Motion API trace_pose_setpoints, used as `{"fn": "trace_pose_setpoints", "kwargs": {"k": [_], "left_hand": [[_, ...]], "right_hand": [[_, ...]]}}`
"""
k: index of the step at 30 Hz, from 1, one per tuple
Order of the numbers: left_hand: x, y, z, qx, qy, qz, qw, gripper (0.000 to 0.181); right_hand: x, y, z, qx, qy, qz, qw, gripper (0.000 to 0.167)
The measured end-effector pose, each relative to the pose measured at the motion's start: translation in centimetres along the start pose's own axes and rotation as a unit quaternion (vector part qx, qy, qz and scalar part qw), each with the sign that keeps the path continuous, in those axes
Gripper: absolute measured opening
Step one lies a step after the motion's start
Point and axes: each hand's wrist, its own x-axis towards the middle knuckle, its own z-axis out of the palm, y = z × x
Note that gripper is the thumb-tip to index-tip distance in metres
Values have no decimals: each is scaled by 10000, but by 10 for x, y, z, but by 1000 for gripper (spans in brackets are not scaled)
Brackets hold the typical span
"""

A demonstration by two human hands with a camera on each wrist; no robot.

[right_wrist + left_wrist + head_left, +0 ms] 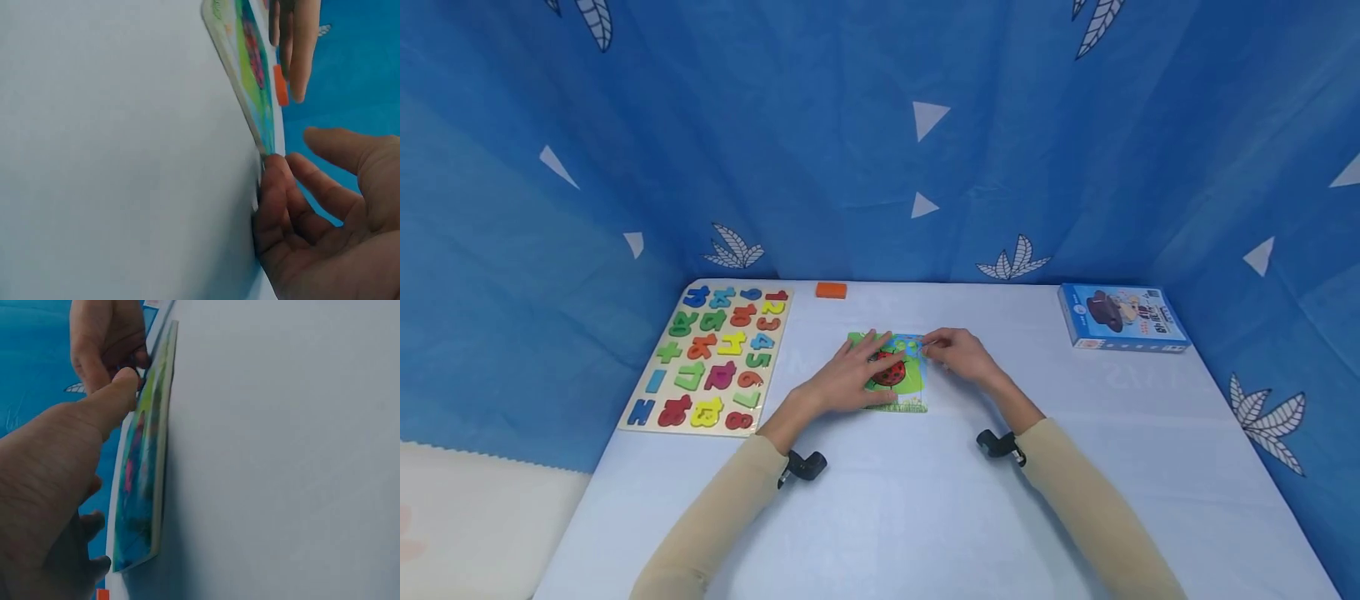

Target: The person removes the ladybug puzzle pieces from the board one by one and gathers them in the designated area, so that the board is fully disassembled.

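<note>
Fingers, right hand (953, 354): bent inward, tips at the far right corner of a ladybird picture board (913, 385); whether they pinched that corner or merely touched it could not be told. Fingers, left hand (856, 375): spread wide across the board's left part, with nothing seen in their grasp; whether they pressed on the surface or hovered over it was unclear. Picture board: one, thin, between the two hands, its lower edge toward the person. Outline nearly square, so no plain long axis; the governing relation was corner to fingertip. From the right fingertips the board ran leftward and back toward the person, and at that corner the right hand was the nearer of the two. Number board (737, 284): one, bearing coloured numerals and signs, beside the left forearm and apart from the picture board. Orange block (831, 290): one, small, beyond the left hand, near the far edge of the white table (895, 517). Blue box (1112, 316): one, printed with a dark hat, at the far right corner, well apart from the right hand. Curtain (865, 150): blue, patterned with leaves and pale triangles, behind everything.
</note>
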Motion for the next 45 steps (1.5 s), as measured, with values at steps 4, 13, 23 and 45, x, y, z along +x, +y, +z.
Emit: {"fn": "trace_pose_setpoints", "kwargs": {"k": [4,13,23,45], "left_hand": [[0,2,7,84,-262,-38,9996,75],[-1,2,6,112,-331,-143,9993,74],[-1,2,7,-46,-283,-109,9995,73],[-1,3,5,-79,-288,-141,9995,73]], "right_hand": [[3,-2,8,-404,151,54,9991,33],[6,-3,11,-774,143,-1,9969,35],[4,-6,13,-801,134,-93,9967,35],[5,-9,10,-229,-72,238,9994,45]]}}
